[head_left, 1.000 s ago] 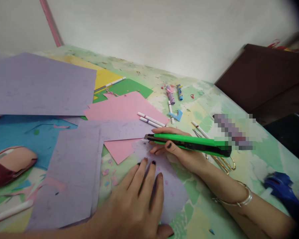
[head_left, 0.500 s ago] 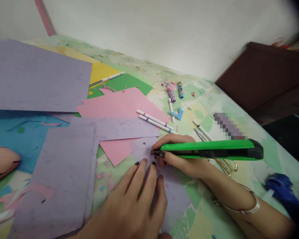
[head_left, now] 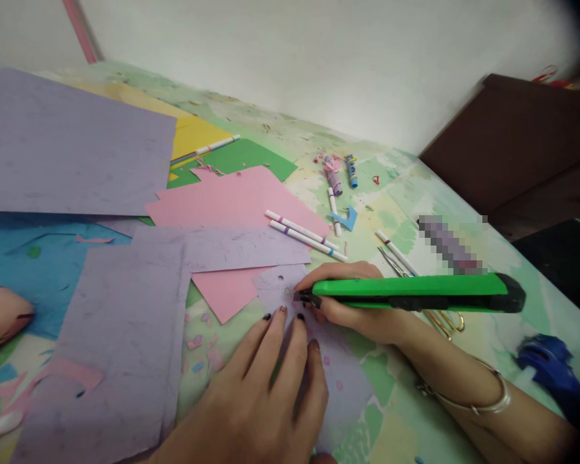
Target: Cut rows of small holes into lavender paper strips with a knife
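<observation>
My right hand (head_left: 355, 299) is closed around the front end of a green box cutter (head_left: 420, 293), whose body points off to the right. The cutter's tip meets a small purple paper piece (head_left: 341, 364) with small holes near its upper end. Fingers spread, my left hand (head_left: 265, 380) lies flat on that same piece, its fingertips just below the cutter's tip. Under the upper edge of the piece, a larger purple sheet (head_left: 125, 322) reaches in from the left. Part of the small piece is hidden beneath both hands.
Pink (head_left: 236, 200), green and yellow sheets lie behind. Several white markers, two rolled paper tubes (head_left: 352, 171), scissors (head_left: 394, 263) and a blue object (head_left: 551, 370) are on the patterned table. A pink case (head_left: 2, 316) sits left. Dark furniture (head_left: 517, 148) stands at the right.
The green cutter's rear end has shifted slightly right. Both hands stay almost in place, and the camera view has moved a little.
</observation>
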`<state>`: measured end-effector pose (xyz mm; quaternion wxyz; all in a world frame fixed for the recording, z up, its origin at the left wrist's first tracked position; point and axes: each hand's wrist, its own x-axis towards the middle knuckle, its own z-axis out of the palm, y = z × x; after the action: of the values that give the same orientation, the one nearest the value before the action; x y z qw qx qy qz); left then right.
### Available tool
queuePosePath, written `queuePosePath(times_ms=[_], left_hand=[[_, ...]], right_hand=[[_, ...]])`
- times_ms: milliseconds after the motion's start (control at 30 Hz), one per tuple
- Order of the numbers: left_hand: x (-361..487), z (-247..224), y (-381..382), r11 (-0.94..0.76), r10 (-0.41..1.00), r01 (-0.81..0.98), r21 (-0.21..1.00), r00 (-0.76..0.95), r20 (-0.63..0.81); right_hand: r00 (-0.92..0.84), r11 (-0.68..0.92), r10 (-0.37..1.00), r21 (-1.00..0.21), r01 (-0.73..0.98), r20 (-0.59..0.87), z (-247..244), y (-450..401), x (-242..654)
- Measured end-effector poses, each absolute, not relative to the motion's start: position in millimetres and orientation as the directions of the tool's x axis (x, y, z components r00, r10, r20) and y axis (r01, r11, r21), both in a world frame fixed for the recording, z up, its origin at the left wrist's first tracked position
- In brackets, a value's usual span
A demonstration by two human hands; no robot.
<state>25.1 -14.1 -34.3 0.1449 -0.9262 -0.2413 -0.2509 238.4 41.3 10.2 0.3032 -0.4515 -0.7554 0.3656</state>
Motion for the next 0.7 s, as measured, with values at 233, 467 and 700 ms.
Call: queuePosePath(times_ms=[233, 467, 700], left_hand=[[24.2, -34.0, -13.7, -0.846, 0.378, 0.511, -0.152, 0.776, 0.505], [25.5, -36.0, -12.5, -0.853, 0.367, 0.503, -0.143, 0.771, 0.521], [24.0, -34.6, -14.2, -0.852, 0.382, 0.503, -0.143, 0.786, 0.486]], right_hand=[[-0.414, 0.351, 0.9, -0.787, 0.507, 0.136, 13.0, 42.3, 236.4], [-0.472, 0.392, 0.871, -0.769, 0.505, 0.135, 13.6, 43.3, 237.4], [-0.487, 0.39, 0.861, -0.8, 0.455, 0.143, 7.9, 43.5, 239.9]])
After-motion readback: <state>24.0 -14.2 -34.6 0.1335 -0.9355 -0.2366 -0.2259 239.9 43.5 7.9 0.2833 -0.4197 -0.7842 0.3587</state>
